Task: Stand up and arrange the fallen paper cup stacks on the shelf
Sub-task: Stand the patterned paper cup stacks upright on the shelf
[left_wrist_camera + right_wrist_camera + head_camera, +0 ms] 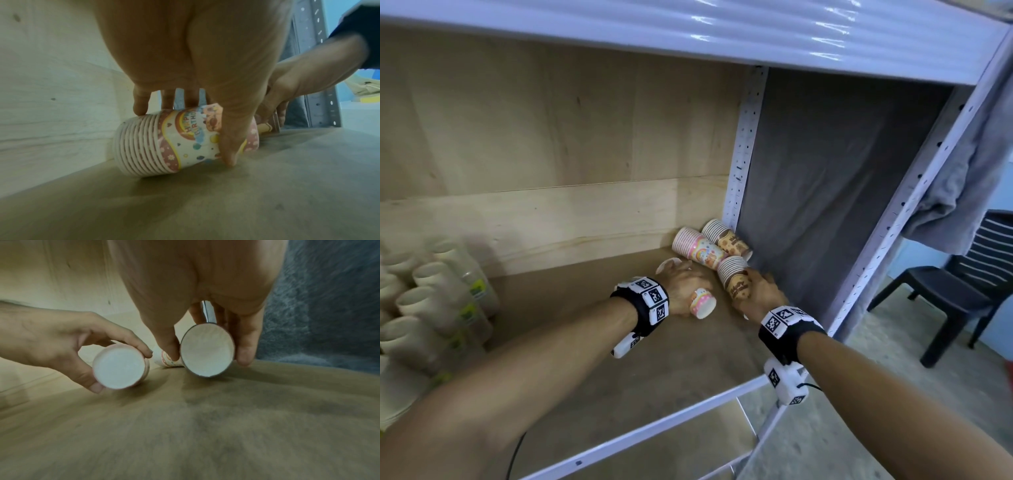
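Lying on its side on brown shelf board (592, 346), near back right corner: pink cup stack (176, 144), gripped by left hand (681, 287), thumb (228, 146) and fingers curled round it. Just right, brown cup stack (736, 279), also on its side, pinched between right hand (763, 291) thumb and fingers. Behind, against corner post: two more fallen stacks, pink (698, 248) and brown (726, 238), touching. Far left: plain cream cups (421, 298) bunched.

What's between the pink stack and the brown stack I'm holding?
In the right wrist view, between the pink stack and brown stack, another pink-patterned stack lies farther back.
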